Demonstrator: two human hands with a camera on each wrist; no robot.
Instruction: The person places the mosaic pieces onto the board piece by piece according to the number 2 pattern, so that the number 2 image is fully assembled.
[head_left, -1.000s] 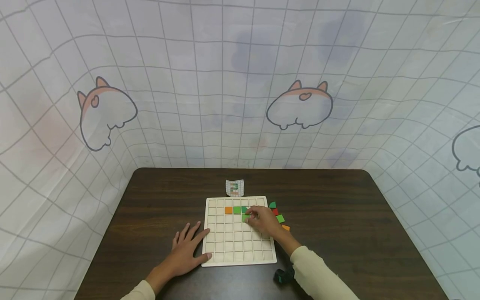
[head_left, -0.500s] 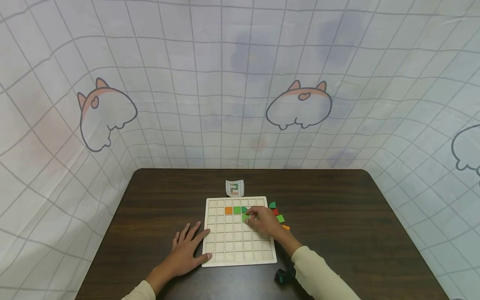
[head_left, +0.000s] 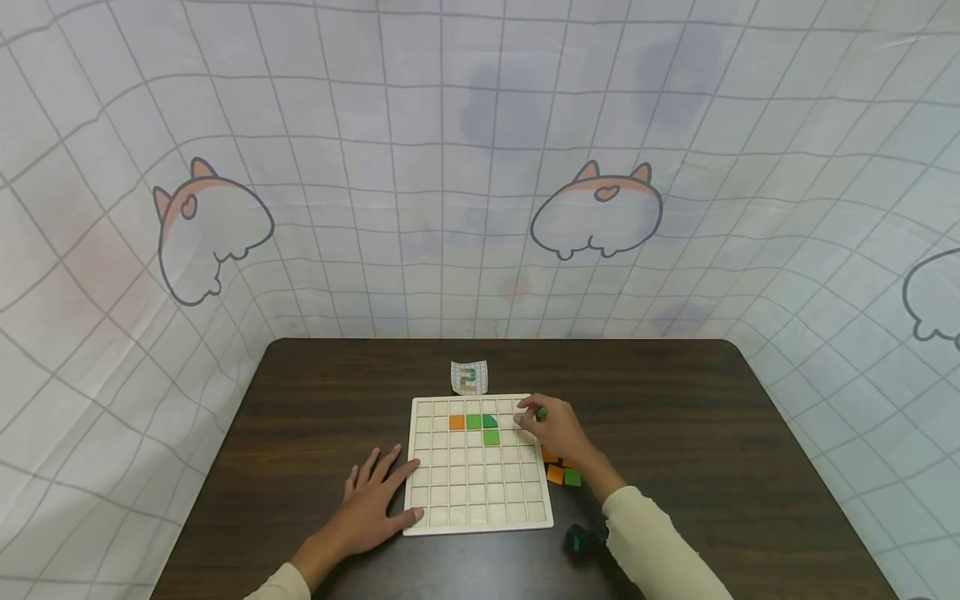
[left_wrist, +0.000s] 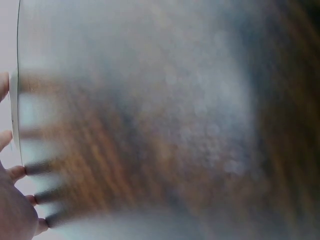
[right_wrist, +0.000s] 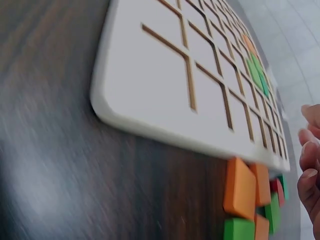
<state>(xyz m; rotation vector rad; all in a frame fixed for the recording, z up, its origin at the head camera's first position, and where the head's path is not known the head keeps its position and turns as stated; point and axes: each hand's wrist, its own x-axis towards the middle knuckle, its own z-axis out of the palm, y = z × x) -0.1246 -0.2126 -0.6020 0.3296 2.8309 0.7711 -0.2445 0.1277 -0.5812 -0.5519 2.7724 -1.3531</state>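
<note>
A cream grid board [head_left: 450,492] lies on the dark table. In it sit an orange square tile [head_left: 457,422], a green square tile [head_left: 473,422], a darker green round-edged tile [head_left: 490,422] and a light green square tile [head_left: 491,437]. My left hand [head_left: 367,504] is spread flat, its thumb and index fingertip resting on the board's left edge. At the upper right corner my right hand [head_left: 558,429] hovers with loosely bent fingers, apart from one another. A dark green tile [head_left: 542,412] shows between them; the right wrist view has that tile [right_wrist: 284,186] lying below the hand.
Along the board's right edge lie several loose tiles: orange [right_wrist: 240,190], green [right_wrist: 239,229] and red [right_wrist: 277,191]. A small printed pattern card [head_left: 468,377] lies behind the board. Below the right wrist is a small black device [head_left: 585,540]. White grid-patterned cloth [head_left: 480,208] surrounds the table.
My right hand has let go of the light green square tile on the board and moved right, over the loose tiles. The left hand has stayed where it was.
</note>
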